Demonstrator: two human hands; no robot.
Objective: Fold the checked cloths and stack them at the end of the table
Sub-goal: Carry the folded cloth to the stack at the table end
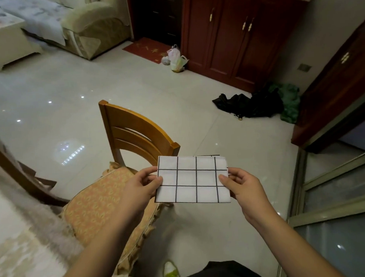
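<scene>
Both hands, the left hand [145, 185] at nine o'clock and the right hand [242, 185] at three, pinch the folded checked cloth [191, 179] above the chair [135, 136].

glossy tile floor [75, 97], wooden chair [135, 132], red cabinets [242, 41]

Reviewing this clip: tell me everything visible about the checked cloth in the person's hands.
The checked cloth is white with thin dark grid lines and looks like thin woven fabric. It is folded into a flat, layered rectangle, with edges of lower layers peeking out at its top right. It is held in the air, roughly level, above the floor and just right of the wooden chair. The left hand pinches its left edge and the right hand pinches its right edge, thumbs on top. Nothing else touches it.
</scene>
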